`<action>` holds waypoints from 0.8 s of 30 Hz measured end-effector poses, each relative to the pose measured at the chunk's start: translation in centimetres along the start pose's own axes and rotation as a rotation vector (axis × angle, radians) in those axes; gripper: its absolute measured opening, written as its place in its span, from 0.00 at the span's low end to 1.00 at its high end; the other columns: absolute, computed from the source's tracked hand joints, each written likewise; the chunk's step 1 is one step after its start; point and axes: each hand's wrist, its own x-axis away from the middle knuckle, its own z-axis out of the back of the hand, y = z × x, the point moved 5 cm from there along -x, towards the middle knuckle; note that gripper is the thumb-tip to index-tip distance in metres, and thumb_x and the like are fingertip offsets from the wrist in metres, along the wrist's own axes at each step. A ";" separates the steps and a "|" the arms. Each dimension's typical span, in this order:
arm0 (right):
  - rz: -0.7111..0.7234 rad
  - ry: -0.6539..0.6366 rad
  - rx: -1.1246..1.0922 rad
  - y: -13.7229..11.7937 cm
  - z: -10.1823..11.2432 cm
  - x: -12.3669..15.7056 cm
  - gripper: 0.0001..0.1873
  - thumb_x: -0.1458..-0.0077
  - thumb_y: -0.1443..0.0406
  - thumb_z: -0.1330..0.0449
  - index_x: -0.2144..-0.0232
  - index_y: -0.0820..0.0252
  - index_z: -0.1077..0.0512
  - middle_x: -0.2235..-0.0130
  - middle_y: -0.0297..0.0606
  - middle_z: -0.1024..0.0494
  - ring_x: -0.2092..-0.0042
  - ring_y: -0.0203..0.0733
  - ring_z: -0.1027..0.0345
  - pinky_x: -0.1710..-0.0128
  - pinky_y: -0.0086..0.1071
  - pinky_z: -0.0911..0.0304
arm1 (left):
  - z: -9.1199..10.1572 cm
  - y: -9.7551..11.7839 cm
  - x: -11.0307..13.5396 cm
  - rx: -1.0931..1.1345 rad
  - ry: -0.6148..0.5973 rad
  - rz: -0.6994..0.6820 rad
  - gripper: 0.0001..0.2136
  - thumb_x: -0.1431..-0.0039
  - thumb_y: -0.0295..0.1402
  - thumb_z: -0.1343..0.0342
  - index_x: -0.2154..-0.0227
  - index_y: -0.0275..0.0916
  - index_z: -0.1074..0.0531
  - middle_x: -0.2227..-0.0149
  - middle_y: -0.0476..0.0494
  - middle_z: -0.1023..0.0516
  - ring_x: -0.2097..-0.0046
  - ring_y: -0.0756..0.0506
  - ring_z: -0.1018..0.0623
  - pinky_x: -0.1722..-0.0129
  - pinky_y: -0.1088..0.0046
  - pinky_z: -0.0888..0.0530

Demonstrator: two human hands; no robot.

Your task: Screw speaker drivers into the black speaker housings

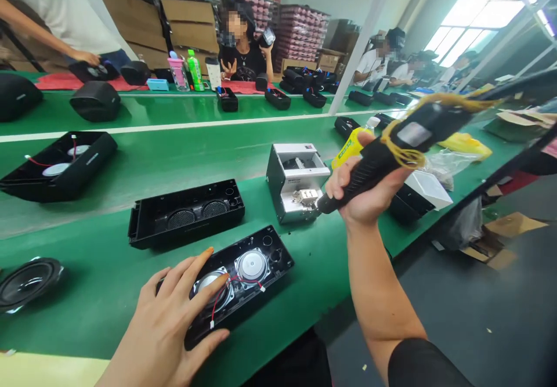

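My left hand (167, 323) lies flat with fingers spread on the near end of a black speaker housing (261, 271) that holds two round silver drivers and a red and white wire. My right hand (363, 192) is wrapped round a black electric screwdriver (391, 149) with yellow cord wound on its body. The screwdriver's tip points into the silver screw feeder box (296, 181) just behind the housing.
A second black housing with grilles (187, 213) sits behind the first, and another open housing (58, 166) is at far left. A loose speaker driver (28, 282) lies near the left edge. Across the green belt other people work among speakers, bottles and stacked boxes.
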 end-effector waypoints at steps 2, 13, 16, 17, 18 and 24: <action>0.006 -0.013 -0.035 -1.4 -0.9 0.2 0.38 0.43 0.29 0.42 0.50 0.51 0.25 0.80 0.23 0.36 0.86 0.33 0.48 0.88 0.28 0.50 | 0.0 0.2 -0.1 0.009 0.004 0.021 0.22 0.37 0.41 0.38 0.40 0.52 0.27 0.26 0.37 0.35 0.37 0.28 0.25 0.46 0.43 0.27; -0.219 -0.293 -0.302 -4.7 -8.0 4.6 0.25 0.38 0.38 0.35 0.50 0.45 0.21 0.78 0.26 0.28 0.84 0.35 0.39 0.87 0.30 0.41 | 0.4 0.8 -0.2 0.085 -0.104 0.144 0.24 0.36 0.42 0.38 0.39 0.44 0.27 0.26 0.31 0.35 0.33 0.27 0.30 0.41 0.40 0.32; -0.310 -0.322 -0.313 -2.7 -9.7 7.1 0.25 0.40 0.37 0.34 0.51 0.41 0.21 0.80 0.25 0.28 0.86 0.37 0.41 0.89 0.31 0.43 | 0.5 1.0 -0.5 0.111 -0.128 0.167 0.24 0.37 0.43 0.38 0.40 0.41 0.25 0.26 0.31 0.35 0.33 0.27 0.30 0.40 0.40 0.32; -0.330 -0.316 -0.320 -2.0 -10.2 7.9 0.25 0.41 0.36 0.34 0.52 0.40 0.21 0.80 0.25 0.30 0.87 0.36 0.42 0.90 0.30 0.44 | 0.6 1.0 -0.6 0.118 -0.132 0.171 0.24 0.37 0.43 0.37 0.40 0.41 0.25 0.26 0.31 0.35 0.33 0.27 0.30 0.40 0.40 0.32; -0.344 -0.303 -0.324 -1.3 -10.6 8.7 0.26 0.42 0.35 0.35 0.52 0.39 0.21 0.81 0.24 0.31 0.88 0.36 0.45 0.91 0.30 0.46 | 0.6 1.0 -0.7 0.122 -0.135 0.176 0.25 0.38 0.44 0.37 0.40 0.41 0.25 0.26 0.31 0.35 0.33 0.27 0.30 0.40 0.40 0.32; -0.351 -0.227 -0.345 2.0 -11.9 12.1 0.33 0.43 0.29 0.41 0.51 0.40 0.22 0.81 0.24 0.37 0.89 0.34 0.52 0.92 0.28 0.52 | 0.7 1.0 -0.7 0.147 -0.152 0.200 0.25 0.38 0.44 0.37 0.40 0.42 0.24 0.26 0.32 0.35 0.33 0.26 0.30 0.39 0.39 0.33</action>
